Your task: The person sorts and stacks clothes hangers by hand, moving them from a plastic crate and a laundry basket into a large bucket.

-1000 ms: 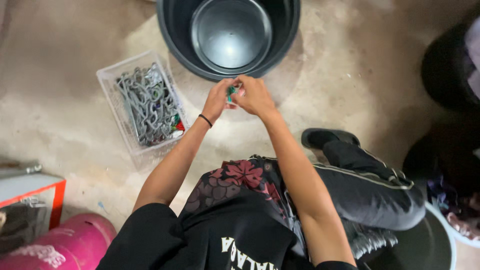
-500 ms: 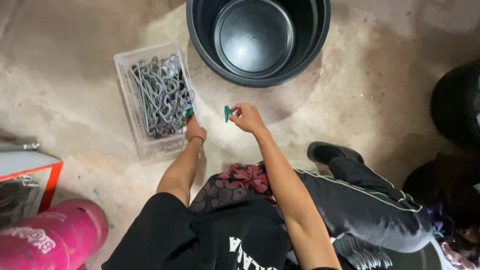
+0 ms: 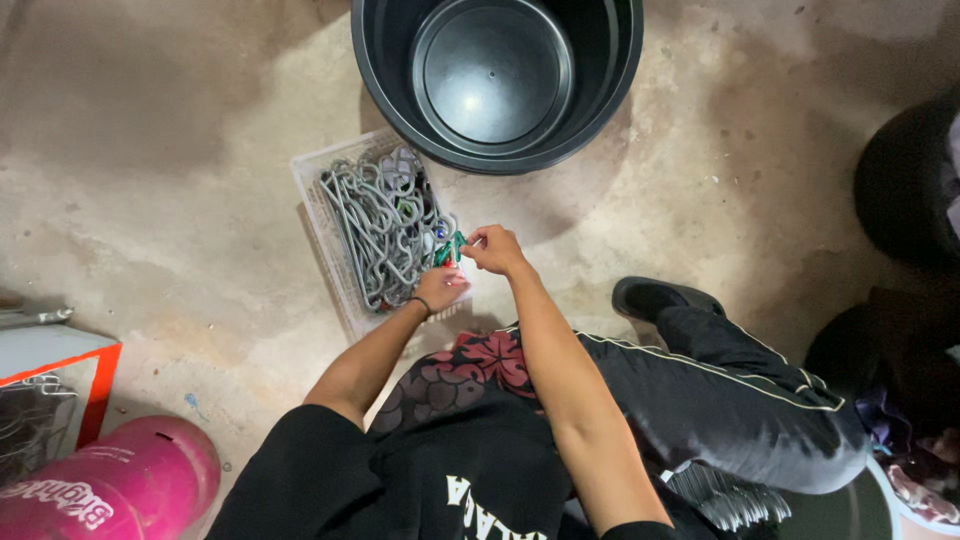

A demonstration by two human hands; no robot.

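Two hands meet at the near right corner of a clear plastic crate [image 3: 318, 215] full of grey metal hooks [image 3: 380, 225]. Right hand [image 3: 492, 250] pinches a small green clip [image 3: 448, 250]; left hand [image 3: 442, 288] grips it from below. Black tub [image 3: 610, 90] sits just beyond on concrete floor [image 3: 180, 130]. Pink cylinder [image 3: 110, 490] and orange-framed box [image 3: 60, 360] lie far left; black shoe [image 3: 660, 297] right.

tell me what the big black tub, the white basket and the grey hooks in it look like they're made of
Black tub: likely plastic, smooth with a soft sheen on the round base.
White basket: looks like thin moulded plastic, its walls an open lattice.
Grey hooks: probably metal wire, thin, bent and dull grey; a coating cannot be ruled out.
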